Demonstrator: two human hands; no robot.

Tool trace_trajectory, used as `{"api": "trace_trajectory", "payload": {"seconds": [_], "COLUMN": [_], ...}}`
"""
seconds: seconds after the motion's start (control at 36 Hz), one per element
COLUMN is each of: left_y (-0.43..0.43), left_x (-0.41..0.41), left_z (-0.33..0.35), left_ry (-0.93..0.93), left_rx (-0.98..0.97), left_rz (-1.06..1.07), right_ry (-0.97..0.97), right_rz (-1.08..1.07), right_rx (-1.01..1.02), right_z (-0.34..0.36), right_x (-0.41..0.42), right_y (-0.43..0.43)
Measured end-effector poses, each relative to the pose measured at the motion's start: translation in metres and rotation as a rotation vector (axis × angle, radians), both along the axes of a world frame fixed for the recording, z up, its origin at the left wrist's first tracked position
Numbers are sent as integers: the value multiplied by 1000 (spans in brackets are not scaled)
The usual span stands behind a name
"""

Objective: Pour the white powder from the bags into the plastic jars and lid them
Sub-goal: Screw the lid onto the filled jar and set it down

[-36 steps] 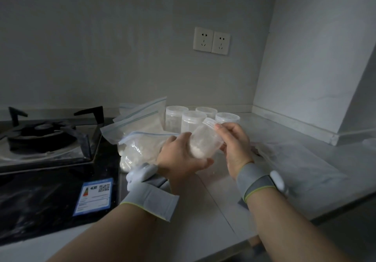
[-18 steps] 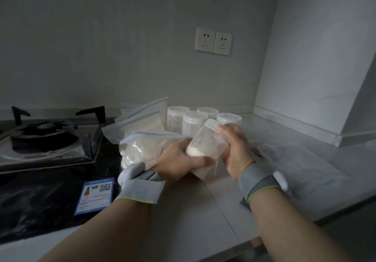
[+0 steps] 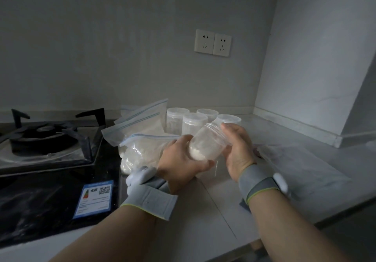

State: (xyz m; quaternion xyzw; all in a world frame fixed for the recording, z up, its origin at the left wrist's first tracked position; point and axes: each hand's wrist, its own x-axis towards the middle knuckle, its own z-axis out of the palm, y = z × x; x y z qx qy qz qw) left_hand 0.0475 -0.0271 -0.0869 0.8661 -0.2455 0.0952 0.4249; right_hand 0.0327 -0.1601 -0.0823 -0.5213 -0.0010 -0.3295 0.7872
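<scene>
— Grey countertop (image 3: 205,217), dim corner. Where's the jar (image 3: 209,141)?
— Mid-frame, tilted. Left hand (image 3: 179,166) cups its base, right hand (image 3: 238,149) grips near the mouth. Likely light, slick, thin-walled plastic, so hold the sides gently.

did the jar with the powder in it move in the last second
No, hardly: the jar stays tilted between the left hand and right hand, just in front of the lidded jars.
</scene>
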Motion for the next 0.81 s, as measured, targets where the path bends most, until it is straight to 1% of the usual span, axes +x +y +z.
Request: {"api": "trace_trajectory", "payload": {"seconds": [0.25,0.39,0.5,0.61,0.72,0.81], "left_y": [4,2,2,3,5,7], "left_x": [3,4,5,7,8,8], "left_z": [1,2,2,2,1,0], "left_ry": [-38,-67,-40,48,221,315], "left_rx": [55,112,134,68,-92,-173], "left_rz": [-19,-21,-41,-77,-161,-221], "right_ry": [-3,23,34,21,15,19], "right_rz": [64,63,64,72,109,142], "right_rx": [-6,-77,-132,-147,-129,-104], "right_z": [-1,-3,-2,-1,-2,-3], "right_x": [0,0,-2,-3,0,1], "right_y": [3,4,4,3,2,1]}}
